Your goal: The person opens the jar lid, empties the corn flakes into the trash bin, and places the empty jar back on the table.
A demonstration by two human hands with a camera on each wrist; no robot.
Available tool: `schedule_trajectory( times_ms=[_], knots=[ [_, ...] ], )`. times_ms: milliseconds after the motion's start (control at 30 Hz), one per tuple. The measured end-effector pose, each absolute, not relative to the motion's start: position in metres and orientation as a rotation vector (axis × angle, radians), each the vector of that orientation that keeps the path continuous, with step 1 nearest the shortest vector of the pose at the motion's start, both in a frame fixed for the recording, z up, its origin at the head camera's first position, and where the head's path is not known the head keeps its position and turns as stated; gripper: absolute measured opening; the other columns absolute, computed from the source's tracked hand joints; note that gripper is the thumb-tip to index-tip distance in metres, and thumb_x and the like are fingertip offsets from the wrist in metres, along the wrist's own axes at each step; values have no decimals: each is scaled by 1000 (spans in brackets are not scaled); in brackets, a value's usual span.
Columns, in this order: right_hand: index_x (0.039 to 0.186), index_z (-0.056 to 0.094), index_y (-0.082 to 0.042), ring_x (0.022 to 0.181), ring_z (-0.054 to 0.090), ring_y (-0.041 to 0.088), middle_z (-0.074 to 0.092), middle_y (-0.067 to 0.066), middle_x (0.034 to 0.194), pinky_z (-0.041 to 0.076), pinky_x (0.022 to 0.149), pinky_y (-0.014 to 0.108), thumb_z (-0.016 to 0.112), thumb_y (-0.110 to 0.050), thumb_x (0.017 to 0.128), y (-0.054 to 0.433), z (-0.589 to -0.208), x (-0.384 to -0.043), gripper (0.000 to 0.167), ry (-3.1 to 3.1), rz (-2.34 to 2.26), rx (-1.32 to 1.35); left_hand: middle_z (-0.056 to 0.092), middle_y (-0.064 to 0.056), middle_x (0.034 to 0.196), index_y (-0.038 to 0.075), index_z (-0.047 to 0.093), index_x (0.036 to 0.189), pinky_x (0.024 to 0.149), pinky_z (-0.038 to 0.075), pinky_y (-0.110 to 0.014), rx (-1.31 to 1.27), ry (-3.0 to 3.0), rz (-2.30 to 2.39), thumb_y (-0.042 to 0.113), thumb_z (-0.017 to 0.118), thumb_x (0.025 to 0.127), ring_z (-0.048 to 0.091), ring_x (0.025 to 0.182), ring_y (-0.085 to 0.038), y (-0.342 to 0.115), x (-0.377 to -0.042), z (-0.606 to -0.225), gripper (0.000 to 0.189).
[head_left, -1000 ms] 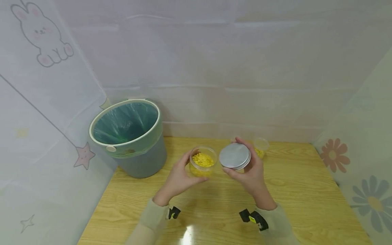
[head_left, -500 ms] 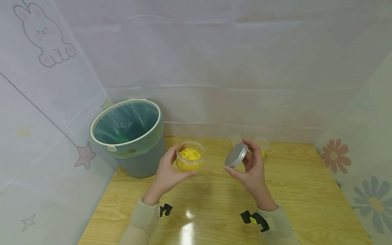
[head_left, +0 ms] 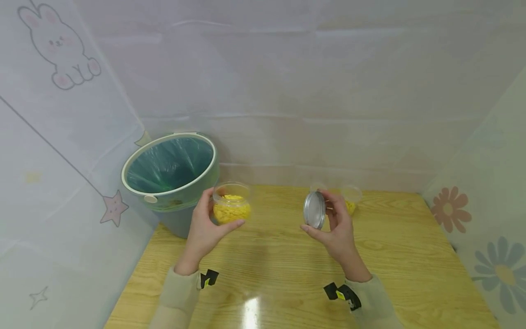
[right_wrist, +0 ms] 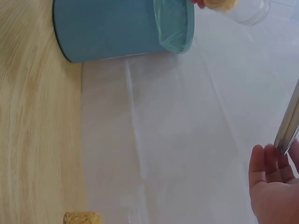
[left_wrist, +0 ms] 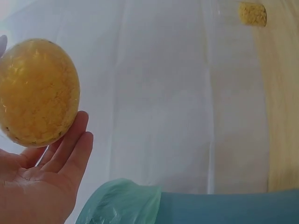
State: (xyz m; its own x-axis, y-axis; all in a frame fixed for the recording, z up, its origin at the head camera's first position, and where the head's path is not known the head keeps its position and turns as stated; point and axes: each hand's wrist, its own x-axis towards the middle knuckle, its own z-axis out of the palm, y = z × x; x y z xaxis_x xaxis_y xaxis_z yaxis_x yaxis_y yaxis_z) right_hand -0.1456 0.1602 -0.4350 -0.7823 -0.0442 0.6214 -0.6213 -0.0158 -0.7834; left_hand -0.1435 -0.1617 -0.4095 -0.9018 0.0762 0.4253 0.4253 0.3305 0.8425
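My left hand (head_left: 205, 233) grips a clear plastic jar (head_left: 232, 203), thumb across its near side and fingers behind it. Small yellow pieces fill the lower part of the jar, whose mouth is uncovered. From below, the left wrist view shows the jar's round base (left_wrist: 39, 93) above the palm. On the other side, my right hand (head_left: 339, 226) pinches a round silver metal lid (head_left: 314, 210) by its edge, tilted nearly upright with its hollow inner side facing left. In the right wrist view the lid (right_wrist: 289, 121) appears edge-on at the fingertips.
A grey-blue bin (head_left: 172, 219) with a green liner bag stands at the back left, just beside the left hand. Behind the right hand are clear containers, one with yellow pieces (head_left: 350, 207). A wooden table (head_left: 271, 274) lies below, with a cloth-covered wall (head_left: 287, 91) behind.
My left hand has carried the jar leftward and slightly up, toward the bin. My right hand has stayed nearly in place while turning the lid from top-up to nearly upright.
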Motion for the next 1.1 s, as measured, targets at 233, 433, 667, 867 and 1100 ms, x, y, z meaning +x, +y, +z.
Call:
schedule_trajectory(
  times_ms=[233, 433, 667, 867, 1100],
  knots=[
    [141, 43, 11, 111, 47, 25, 44, 23, 134, 45, 95, 22, 83, 26, 61, 159, -438, -144, 91, -1917, 1842, 583, 64, -5, 120, 12, 50, 141, 76, 54, -28, -415, -2238, -1590, 9, 91, 76, 65, 97, -19, -176, -143, -401, 76],
    [142, 45, 10, 115, 44, 27, 41, 25, 136, 44, 97, 21, 84, 27, 60, 160, -445, -146, 93, -1929, 1836, 599, 62, -9, 119, 0, 51, 140, 76, 50, -22, -394, -2125, -1590, -3, 84, 76, 62, 93, -15, -186, -137, -385, 72],
    [147, 45, 6, 117, 41, 28, 40, 21, 137, 43, 98, 20, 85, 24, 62, 160, -451, -145, 95, -1983, 1883, 526, 60, -19, 121, -12, 50, 136, 84, 45, -21, -347, -1992, -1518, -7, 80, 75, 57, 101, -14, -188, -125, -360, 68],
    [145, 45, 3, 117, 40, 28, 39, 18, 141, 43, 97, 18, 87, 19, 64, 161, -456, -144, 93, -2039, 1884, 483, 62, -21, 122, -11, 49, 137, 95, 41, -23, -264, -1926, -1428, -9, 84, 70, 55, 108, -13, -206, -133, -362, 76],
    [145, 45, 2, 120, 41, 26, 40, 18, 142, 43, 98, 18, 87, 17, 66, 163, -460, -142, 91, -2069, 1885, 469, 61, -5, 131, 7, 52, 143, 106, 37, -28, -162, -1939, -1323, -3, 92, 67, 54, 120, -16, -237, -140, -367, 87]
  ],
)
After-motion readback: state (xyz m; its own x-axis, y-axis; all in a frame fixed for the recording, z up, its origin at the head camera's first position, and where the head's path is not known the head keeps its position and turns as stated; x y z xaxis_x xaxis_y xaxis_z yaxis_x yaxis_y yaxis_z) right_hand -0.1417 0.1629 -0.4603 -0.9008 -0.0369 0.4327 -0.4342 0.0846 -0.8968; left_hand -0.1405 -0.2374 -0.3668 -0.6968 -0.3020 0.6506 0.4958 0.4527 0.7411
